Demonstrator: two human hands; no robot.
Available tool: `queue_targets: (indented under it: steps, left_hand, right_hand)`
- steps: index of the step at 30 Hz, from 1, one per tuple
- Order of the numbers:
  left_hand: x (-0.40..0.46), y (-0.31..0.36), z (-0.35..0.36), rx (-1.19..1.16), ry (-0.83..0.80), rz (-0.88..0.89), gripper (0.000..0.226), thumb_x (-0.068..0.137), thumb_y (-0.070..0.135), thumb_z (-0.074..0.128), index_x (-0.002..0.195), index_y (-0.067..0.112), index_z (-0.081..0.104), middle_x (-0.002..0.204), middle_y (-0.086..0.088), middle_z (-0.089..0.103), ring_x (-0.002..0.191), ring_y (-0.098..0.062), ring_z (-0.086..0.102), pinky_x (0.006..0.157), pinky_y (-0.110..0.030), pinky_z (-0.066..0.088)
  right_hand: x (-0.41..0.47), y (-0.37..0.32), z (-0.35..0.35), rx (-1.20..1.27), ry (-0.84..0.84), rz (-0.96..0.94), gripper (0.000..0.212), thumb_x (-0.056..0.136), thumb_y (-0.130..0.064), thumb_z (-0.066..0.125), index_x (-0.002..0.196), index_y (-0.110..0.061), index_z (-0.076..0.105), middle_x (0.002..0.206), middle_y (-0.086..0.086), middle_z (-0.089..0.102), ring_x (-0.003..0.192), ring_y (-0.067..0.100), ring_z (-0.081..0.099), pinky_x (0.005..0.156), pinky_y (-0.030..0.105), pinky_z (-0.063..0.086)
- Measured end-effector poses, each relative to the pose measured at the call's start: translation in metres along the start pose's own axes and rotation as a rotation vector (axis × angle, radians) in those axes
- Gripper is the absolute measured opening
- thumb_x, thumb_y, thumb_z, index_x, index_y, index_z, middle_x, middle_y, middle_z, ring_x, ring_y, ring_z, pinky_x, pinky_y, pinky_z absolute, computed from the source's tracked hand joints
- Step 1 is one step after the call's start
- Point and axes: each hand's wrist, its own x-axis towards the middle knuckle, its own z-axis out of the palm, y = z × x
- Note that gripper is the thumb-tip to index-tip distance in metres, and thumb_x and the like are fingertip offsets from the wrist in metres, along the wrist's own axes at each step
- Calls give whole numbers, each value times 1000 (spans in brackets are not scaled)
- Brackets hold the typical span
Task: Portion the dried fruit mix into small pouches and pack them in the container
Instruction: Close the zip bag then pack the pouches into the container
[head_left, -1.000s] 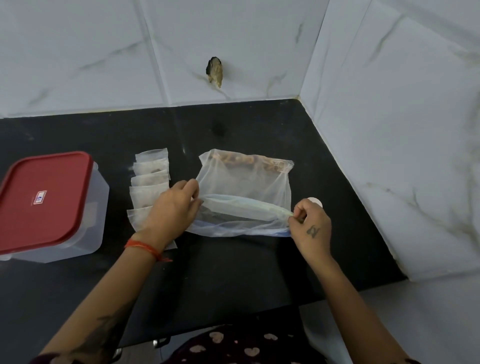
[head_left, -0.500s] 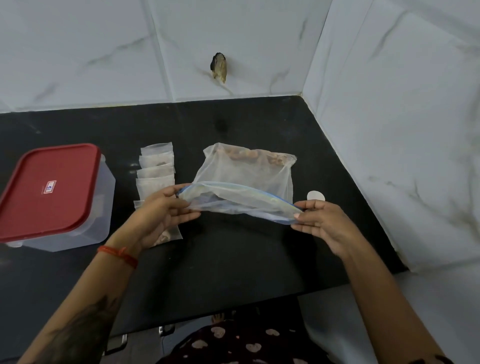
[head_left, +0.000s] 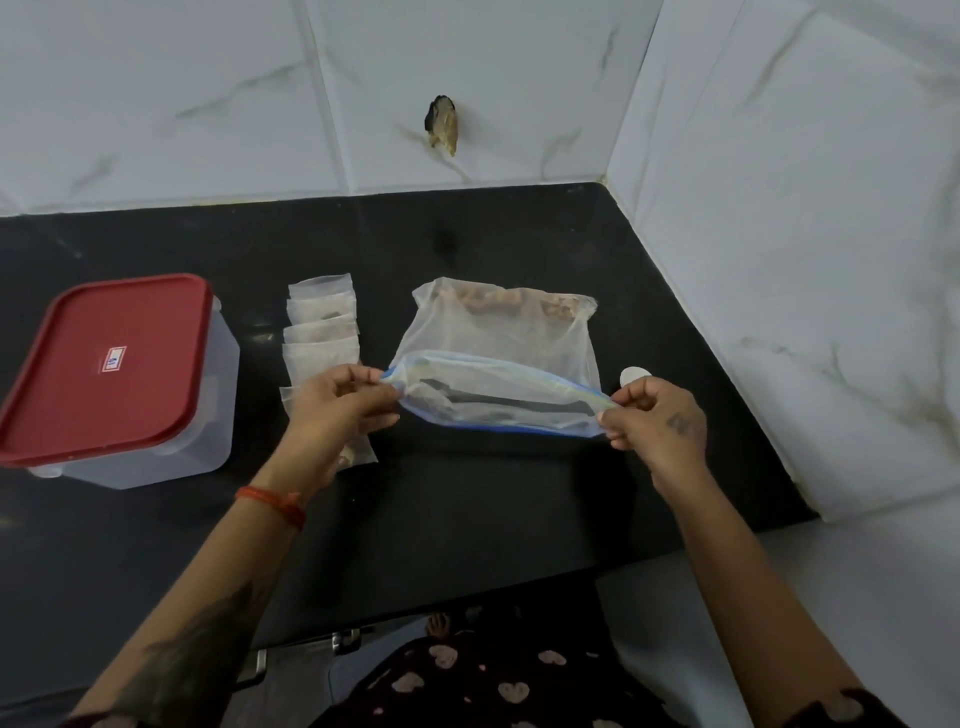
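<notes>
A clear zip bag (head_left: 498, 343) lies on the black counter (head_left: 467, 519), its dried fruit mix (head_left: 511, 304) gathered at the far end. The bag's blue-edged mouth faces me and gapes open. My left hand (head_left: 337, 410) pinches the left corner of that mouth. My right hand (head_left: 657, 423) pinches the right corner. A row of several small pouches (head_left: 322, 332) lies just left of the bag, partly hidden under my left hand. A clear plastic container (head_left: 182, 415) with a shut red lid (head_left: 104, 364) stands at the far left.
White marble-tiled walls (head_left: 779, 260) close the counter at the back and on the right. A small white round object (head_left: 634, 374) lies behind my right hand. A dark chipped hole (head_left: 441, 124) marks the back wall. The counter's front edge runs near my body.
Both hands lifted the near end of the bag off the counter and pulled its mouth apart. My right hand turned over and took a pinch on the corner.
</notes>
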Motion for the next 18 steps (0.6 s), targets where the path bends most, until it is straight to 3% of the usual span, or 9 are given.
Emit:
queue_targets:
  steps: [3, 7, 11, 14, 16, 18]
  left_hand:
    - [1, -9, 7, 238, 190, 150, 12, 84, 6, 64, 83, 14, 55, 83, -8, 64, 76, -18, 64, 60, -21, 54]
    - [5, -30, 10, 497, 351, 331, 23, 78, 5, 68, 73, 18, 50, 72, -11, 61, 69, -27, 61, 64, -36, 51]
    - [4, -41, 8, 618, 342, 406, 27, 75, -5, 63, 70, 15, 45, 74, -11, 53, 66, -21, 49, 59, -17, 35]
    - [1, -36, 3, 657, 300, 454, 25, 80, -5, 60, 86, 17, 50, 88, -8, 51, 71, -16, 51, 65, -19, 40]
    - [1, -31, 0, 633, 238, 431, 28, 84, -3, 59, 94, 22, 52, 101, -6, 51, 79, -16, 57, 69, -26, 50]
    - [0, -26, -2, 546, 225, 387, 26, 84, -2, 60, 88, 23, 56, 100, -3, 54, 81, -17, 61, 68, -26, 55]
  right_hand:
    - [-3, 8, 10, -293, 80, -210, 22, 69, -3, 74, 65, -19, 58, 64, -2, 63, 60, 16, 62, 59, 26, 48]
    - [-10, 16, 20, -461, 156, -394, 20, 66, 5, 60, 60, -13, 52, 70, 4, 53, 63, 23, 51, 52, 24, 32]
    - [-13, 25, 19, -486, 83, -393, 26, 68, 6, 58, 59, -14, 45, 67, 6, 52, 63, 24, 52, 53, 27, 38]
    - [-12, 16, 6, -213, -89, -155, 23, 74, 2, 69, 68, -15, 55, 71, 3, 60, 67, 20, 64, 60, 30, 56]
    - [-12, 7, -6, 63, -279, 25, 18, 77, 5, 70, 82, -11, 63, 81, 6, 63, 77, 18, 66, 63, 27, 59]
    - [-13, 3, -16, 250, -351, 112, 23, 75, 14, 67, 84, -7, 67, 86, 10, 64, 81, 20, 66, 65, 26, 60]
